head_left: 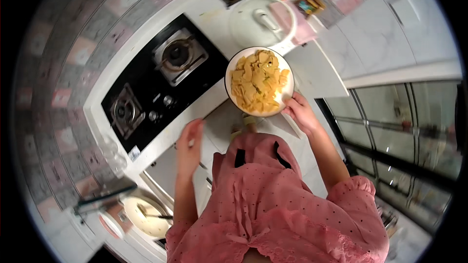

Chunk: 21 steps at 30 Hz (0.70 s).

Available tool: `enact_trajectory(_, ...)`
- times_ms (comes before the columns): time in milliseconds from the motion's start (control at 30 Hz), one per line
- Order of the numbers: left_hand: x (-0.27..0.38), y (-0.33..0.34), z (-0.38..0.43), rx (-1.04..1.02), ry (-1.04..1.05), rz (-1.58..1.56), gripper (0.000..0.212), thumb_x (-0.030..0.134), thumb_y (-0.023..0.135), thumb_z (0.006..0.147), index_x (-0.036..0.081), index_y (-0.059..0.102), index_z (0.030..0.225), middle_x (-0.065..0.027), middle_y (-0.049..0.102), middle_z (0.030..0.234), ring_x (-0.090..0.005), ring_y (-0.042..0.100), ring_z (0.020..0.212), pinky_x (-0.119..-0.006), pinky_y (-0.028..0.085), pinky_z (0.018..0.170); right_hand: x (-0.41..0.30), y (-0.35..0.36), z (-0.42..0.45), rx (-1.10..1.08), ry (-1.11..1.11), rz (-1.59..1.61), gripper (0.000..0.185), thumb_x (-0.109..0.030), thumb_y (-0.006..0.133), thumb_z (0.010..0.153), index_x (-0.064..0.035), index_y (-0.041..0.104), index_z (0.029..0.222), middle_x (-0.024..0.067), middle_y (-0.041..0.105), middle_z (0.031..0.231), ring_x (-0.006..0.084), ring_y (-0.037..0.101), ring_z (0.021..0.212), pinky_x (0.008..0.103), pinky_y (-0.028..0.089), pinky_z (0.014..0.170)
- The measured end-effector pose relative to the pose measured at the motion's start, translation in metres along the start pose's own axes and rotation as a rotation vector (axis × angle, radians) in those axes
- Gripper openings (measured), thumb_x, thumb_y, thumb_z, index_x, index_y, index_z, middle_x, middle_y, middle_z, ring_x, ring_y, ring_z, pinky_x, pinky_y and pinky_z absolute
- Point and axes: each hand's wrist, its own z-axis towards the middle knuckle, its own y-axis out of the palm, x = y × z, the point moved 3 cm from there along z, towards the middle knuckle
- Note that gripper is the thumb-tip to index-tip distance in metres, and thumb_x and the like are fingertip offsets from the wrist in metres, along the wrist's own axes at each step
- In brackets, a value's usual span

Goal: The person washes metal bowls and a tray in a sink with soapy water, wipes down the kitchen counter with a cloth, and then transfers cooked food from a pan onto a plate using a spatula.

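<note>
My right hand (300, 111) grips the lower right rim of a round, dark-rimmed plate (286, 98), thumb on top. Sliced yellowish food (257, 80) covers most of the plate. It is held above the floor, beside the counter's front edge and the black gas stove (146, 76). My left hand (191, 142) is raised near the counter edge below the stove, slightly blurred, with a small pale spot near its fingers that I cannot identify. No object is plainly held in it.
An electric cooker with a white lid (243, 22) and a pink cloth (301, 25) stand on the counter beyond the plate. A cream pan (137, 208) with a dark-handled utensil lies at lower left. An open white cabinet door (321, 71) juts out at right, near dark-framed glass panels (387, 128).
</note>
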Motion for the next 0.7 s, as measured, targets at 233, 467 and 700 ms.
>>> enact_trajectory(233,0.119,0.142,0.022,-0.844,-0.190,-0.556,0.043,0.027,0.041,0.096,-0.006,0.043,0.124,-0.0156,0.059,0.113,-0.0222,0.063,0.094,-0.034,0.057,0.072,-0.039,-0.047,-0.159,0.306,-0.204,0.104,0.029,-0.015,0.049,0.093,0.0032,0.052,0.114,0.0077,0.063,0.099,0.0119,0.062,0.082,0.0238,0.050,0.073)
enact_trajectory(467,0.157,0.261,-0.022,-1.280,-0.311,-0.544,0.031,0.007,0.054,0.086,-0.007,0.052,0.114,-0.0112,0.061,0.104,-0.0208,0.062,0.093,-0.034,0.055,0.075,-0.032,-0.131,-0.271,0.511,-0.329,0.170,0.028,-0.015,0.048,0.090,0.0036,0.054,0.111,0.0085,0.064,0.097,0.0126,0.062,0.080,0.0254,0.051,0.073)
enact_trajectory(700,0.178,0.378,-0.087,-1.161,-0.233,-0.491,0.027,0.009,0.054,0.081,-0.005,0.060,0.103,-0.0051,0.063,0.093,-0.0081,0.054,0.074,-0.021,0.044,0.067,-0.037,-0.238,-0.339,0.573,-0.332,0.168,0.027,-0.019,0.048,0.093,0.0019,0.054,0.110,0.0072,0.063,0.096,0.0113,0.061,0.081,0.0244,0.051,0.075)
